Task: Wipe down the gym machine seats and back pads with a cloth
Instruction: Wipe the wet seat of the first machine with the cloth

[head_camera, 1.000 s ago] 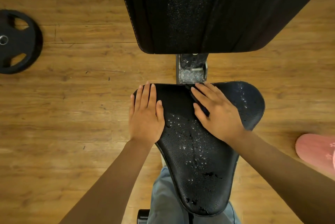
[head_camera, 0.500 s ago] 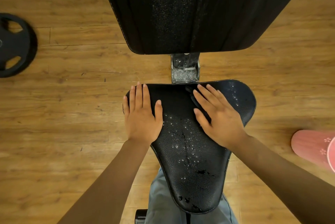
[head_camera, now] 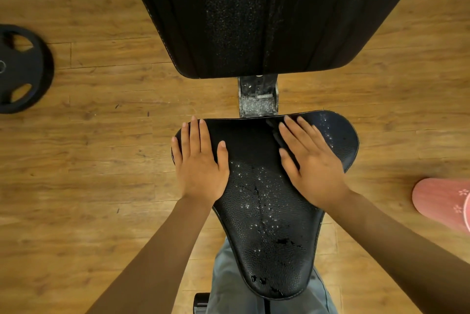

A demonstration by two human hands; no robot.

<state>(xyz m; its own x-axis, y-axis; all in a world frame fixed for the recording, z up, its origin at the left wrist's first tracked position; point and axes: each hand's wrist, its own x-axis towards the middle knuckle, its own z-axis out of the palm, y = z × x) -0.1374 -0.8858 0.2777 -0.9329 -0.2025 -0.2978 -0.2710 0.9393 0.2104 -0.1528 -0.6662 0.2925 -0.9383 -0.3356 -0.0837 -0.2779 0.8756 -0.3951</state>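
Observation:
A black textured seat pad (head_camera: 267, 224) lies below me, wide at the far end and narrow near me, with water droplets down its middle. The black back pad (head_camera: 254, 13) stands beyond it, also speckled with droplets. My left hand (head_camera: 201, 161) rests flat on the seat's far left corner, fingers straight. My right hand (head_camera: 312, 161) presses flat on the seat's far right part. A dark cloth (head_camera: 277, 135) lies under it, only a fold showing beside the fingers.
A metal bracket (head_camera: 258, 96) joins the seat and back pad. A black weight plate (head_camera: 20, 69) lies on the wooden floor at the left. A pink slipper (head_camera: 442, 202) is at the right edge. Grey-blue fabric (head_camera: 229, 283) shows under the seat's near end.
Both hands stay flat in nearly the same spots on the seat. My view has shifted slightly, so the seat and the weight plate sit a little differently in frame.

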